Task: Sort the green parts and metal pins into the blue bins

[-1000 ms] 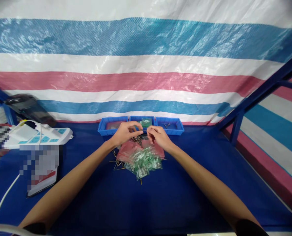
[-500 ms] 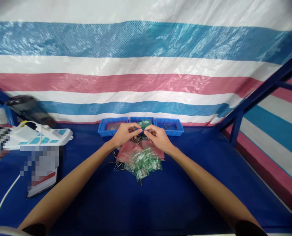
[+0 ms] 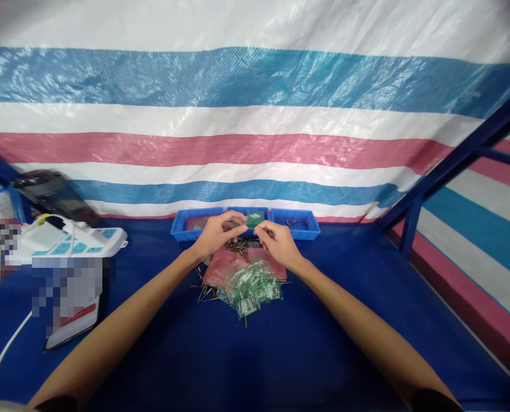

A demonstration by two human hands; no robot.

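My left hand point(image 3: 221, 233) and my right hand point(image 3: 279, 243) meet in front of the middle blue bin point(image 3: 234, 210), thumbs and fingers pinched. Just beyond the fingertips shows a small green-tinted clear bag point(image 3: 255, 217); I cannot tell whether it is held or lies in the bin. Whatever is in either pinch is too small to make out. Loose thin metal bits point(image 3: 238, 246) lie below my hands. Closer to me, pink bags point(image 3: 218, 268) are partly covered by a heap of small green clear bags point(image 3: 255, 283) with metal pieces inside.
A left blue bin point(image 3: 185, 233) and a right blue bin point(image 3: 303, 233) flank the middle one; the right holds a few metal pieces. At left are a white power strip point(image 3: 83, 243), cables, a dark bottle-like object point(image 3: 55, 194) and a phone-like slab point(image 3: 76, 320). Striped sheeting hangs behind.
The fingertips have drawn slightly apart, my right hand shifting a little to the right. More of the green bag shows between them. The view has tilted up slightly.
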